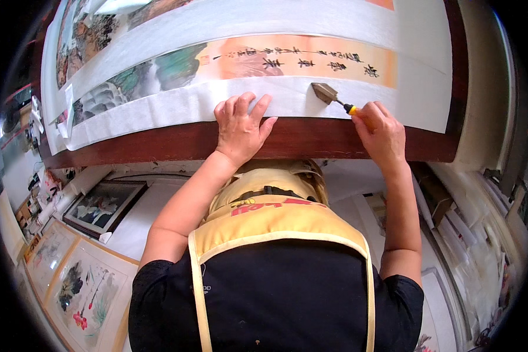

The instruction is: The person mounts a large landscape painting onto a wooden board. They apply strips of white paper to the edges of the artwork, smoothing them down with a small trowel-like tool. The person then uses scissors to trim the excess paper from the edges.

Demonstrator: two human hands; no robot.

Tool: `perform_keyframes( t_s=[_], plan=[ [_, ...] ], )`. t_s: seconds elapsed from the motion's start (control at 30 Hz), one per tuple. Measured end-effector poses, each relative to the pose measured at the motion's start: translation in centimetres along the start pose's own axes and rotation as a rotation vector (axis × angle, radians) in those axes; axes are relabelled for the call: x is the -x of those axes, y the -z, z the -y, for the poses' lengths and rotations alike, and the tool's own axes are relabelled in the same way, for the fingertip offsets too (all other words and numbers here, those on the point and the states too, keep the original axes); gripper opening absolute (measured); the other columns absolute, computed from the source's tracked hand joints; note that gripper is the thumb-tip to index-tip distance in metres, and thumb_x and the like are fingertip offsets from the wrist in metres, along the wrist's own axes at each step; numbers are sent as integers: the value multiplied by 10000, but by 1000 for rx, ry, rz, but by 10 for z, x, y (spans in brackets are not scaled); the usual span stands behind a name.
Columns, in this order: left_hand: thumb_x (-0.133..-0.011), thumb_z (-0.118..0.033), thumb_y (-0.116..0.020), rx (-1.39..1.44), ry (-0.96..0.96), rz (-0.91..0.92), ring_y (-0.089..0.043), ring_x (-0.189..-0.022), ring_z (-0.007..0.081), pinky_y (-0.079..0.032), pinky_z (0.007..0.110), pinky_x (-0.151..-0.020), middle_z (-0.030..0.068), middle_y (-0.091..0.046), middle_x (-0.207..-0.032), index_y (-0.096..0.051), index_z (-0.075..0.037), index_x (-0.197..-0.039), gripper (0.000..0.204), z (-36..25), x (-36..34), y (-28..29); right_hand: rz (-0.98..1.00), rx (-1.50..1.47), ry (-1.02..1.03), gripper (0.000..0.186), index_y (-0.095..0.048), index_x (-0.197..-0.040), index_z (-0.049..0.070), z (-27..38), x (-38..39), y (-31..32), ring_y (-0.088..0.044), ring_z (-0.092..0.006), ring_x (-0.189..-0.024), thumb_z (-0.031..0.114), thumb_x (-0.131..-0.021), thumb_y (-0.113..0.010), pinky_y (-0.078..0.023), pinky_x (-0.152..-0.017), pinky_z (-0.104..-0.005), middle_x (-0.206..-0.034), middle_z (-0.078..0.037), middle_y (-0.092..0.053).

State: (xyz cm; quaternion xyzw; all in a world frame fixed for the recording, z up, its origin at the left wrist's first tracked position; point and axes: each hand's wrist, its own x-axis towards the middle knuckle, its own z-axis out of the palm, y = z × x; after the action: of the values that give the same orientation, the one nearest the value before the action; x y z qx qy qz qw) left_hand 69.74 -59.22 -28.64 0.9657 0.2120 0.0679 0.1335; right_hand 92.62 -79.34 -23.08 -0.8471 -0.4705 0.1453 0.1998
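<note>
My left hand [241, 126] rests near the table's front edge, fingers bent and slightly apart, their tips pressing on a white paper strip [176, 102]. It holds nothing. The fingers of my right hand [381, 132] are closed round the yellow-and-black handle of a small trowel-shaped tool [325, 92]. Its pointed metal head lies over the white paper, just below a long painted scroll [308, 56]. Green and grey landscape fills the scroll's left part, and dark brush writing on an orange ground its right. I cannot tell whether the head presses on the paper.
The sheets lie on a dark red wooden table [176, 141]. Another painting [99, 32] lies farther back at left. Below the table, framed pictures [105, 205] and flower paintings [88, 287] stand at left. Stacked sheets and rolls [469, 252] crowd the right side.
</note>
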Motion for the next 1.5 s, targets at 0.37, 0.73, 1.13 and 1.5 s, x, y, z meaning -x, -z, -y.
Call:
perform_keyframes(
  t_s=[0.37, 0.73, 1.13, 1.5],
  plan=[
    [-869, -329, -697, -78, 63, -54, -499, -1084, 253, -375, 418, -934, 56, -507, -1159, -576, -213, -1290, 453, 67, 25, 23, -12, 19, -18, 156, -594, -859, 96, 36, -16, -16, -660, -264, -669, 185, -881, -721, -520, -568, -373, -818, -49, -633],
    [-865, -333, -696, -61, 75, -118, -494, -1115, 268, -381, 434, -957, 65, -516, -1206, -577, -215, -1288, 456, 114, 41, 29, 46, 17, 71, 172, -585, -860, 92, 100, -38, -50, -666, -267, -688, 197, -873, -720, -532, -577, -388, -832, -44, -639],
    [-859, -336, -700, -37, 102, -174, -488, -1129, 278, -362, 447, -986, 57, -521, -1211, -582, -206, -1263, 441, 169, 57, 43, 123, 58, 61, 151, -602, -898, 113, 175, -66, -88, -677, -274, -723, 225, -894, -703, -544, -604, -394, -855, -43, -631],
    [-887, -334, -679, -115, 168, -202, -485, -1156, 250, -360, 420, -995, 18, -522, -1364, -578, -179, -1292, 445, 245, 88, 60, 113, 62, 4, 165, -608, -872, 89, 185, -66, -87, -677, -257, -718, 201, -883, -730, -539, -621, -375, -844, -42, -640]
  ],
)
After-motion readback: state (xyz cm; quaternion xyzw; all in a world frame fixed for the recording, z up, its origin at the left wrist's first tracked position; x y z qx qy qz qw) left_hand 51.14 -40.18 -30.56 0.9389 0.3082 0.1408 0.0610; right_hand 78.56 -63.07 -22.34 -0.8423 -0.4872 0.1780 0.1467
